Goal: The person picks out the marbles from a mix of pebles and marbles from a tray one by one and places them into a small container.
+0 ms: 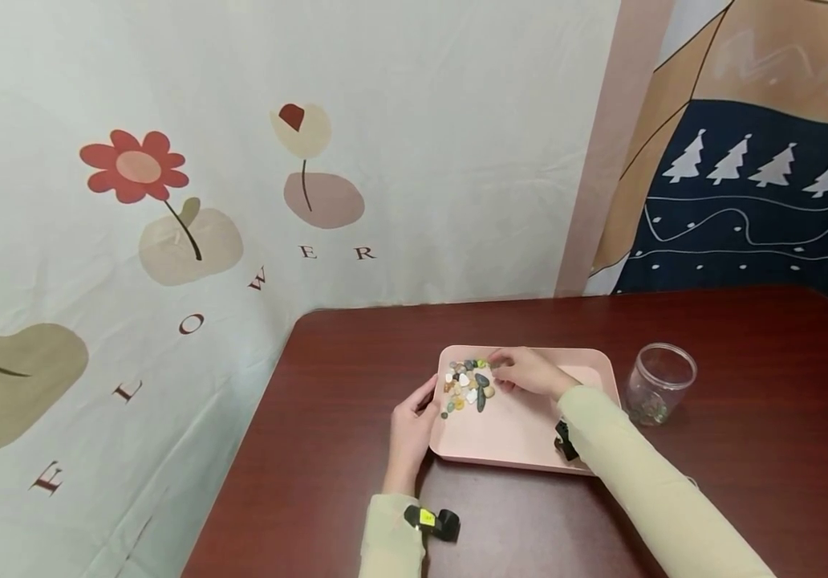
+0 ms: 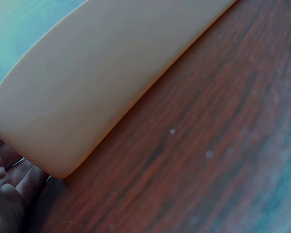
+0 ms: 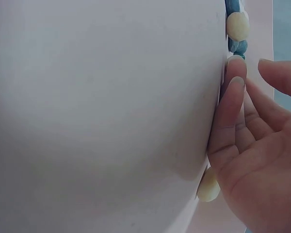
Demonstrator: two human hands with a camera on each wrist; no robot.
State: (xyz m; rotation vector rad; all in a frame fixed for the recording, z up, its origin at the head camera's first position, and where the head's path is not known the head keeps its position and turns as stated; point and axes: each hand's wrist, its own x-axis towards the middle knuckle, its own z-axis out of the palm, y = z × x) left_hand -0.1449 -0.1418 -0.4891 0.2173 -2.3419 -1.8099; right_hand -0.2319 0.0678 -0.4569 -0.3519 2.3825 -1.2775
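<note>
A pale pink tray (image 1: 508, 433) lies on the table with a cluster of small pebbles (image 1: 472, 395) in its left part, white, yellow, tan and dark green. My left hand (image 1: 412, 429) rests along the tray's left wall; the left wrist view shows its fingers (image 2: 26, 179) loosely bent beside the corner. Over the tray, my right hand (image 1: 525, 372) reaches to the pebbles' right edge. In the right wrist view its fingers (image 3: 228, 109) touch down near a cream pebble (image 3: 238, 26), the thumb standing apart with nothing between. Another cream pebble (image 3: 208, 185) shows beside the palm.
Right of the tray stands a clear plastic jar (image 1: 663, 377) with some small greenish things at its bottom. The dark red-brown table (image 1: 313, 417) meets a cloth-covered wall (image 1: 457, 160) printed with flowers and letters. A navy cloth (image 1: 753, 217) hangs at the right.
</note>
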